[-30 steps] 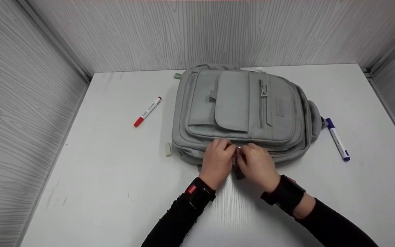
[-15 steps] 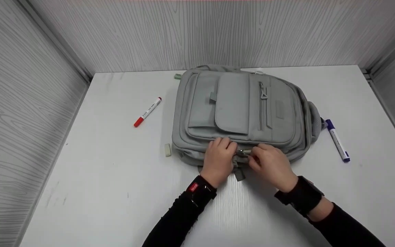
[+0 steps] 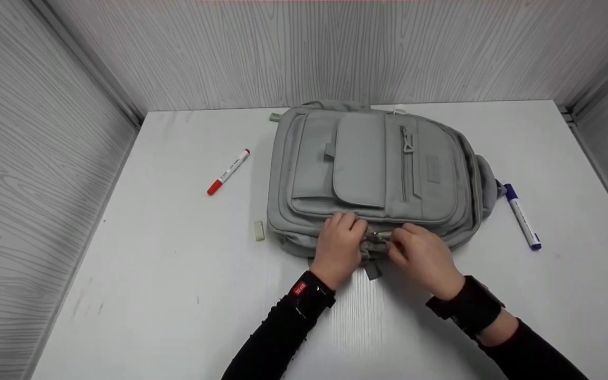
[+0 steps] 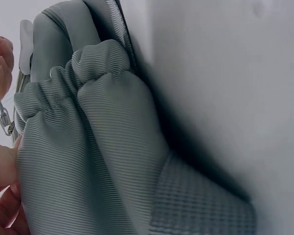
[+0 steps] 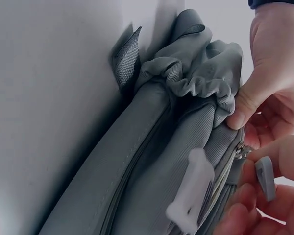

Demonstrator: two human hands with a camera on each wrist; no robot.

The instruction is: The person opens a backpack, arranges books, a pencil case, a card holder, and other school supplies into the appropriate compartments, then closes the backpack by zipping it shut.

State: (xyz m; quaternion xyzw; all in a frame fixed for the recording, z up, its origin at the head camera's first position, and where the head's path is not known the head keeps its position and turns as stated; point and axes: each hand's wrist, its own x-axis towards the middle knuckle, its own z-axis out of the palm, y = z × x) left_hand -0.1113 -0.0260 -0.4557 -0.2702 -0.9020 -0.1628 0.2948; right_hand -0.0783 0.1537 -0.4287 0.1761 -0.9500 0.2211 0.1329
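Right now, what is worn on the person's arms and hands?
The left hand and right hand are bare. The left sleeve and right sleeve are black. The black left wristband bears a small red label with pale marks; the broad black right wristband leaves a gap before its sleeve.

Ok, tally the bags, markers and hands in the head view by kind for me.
Grey backpack: 1
Markers: 2 (red-capped marker, blue-capped marker)
Hands: 2 (left hand, right hand)
Total: 5
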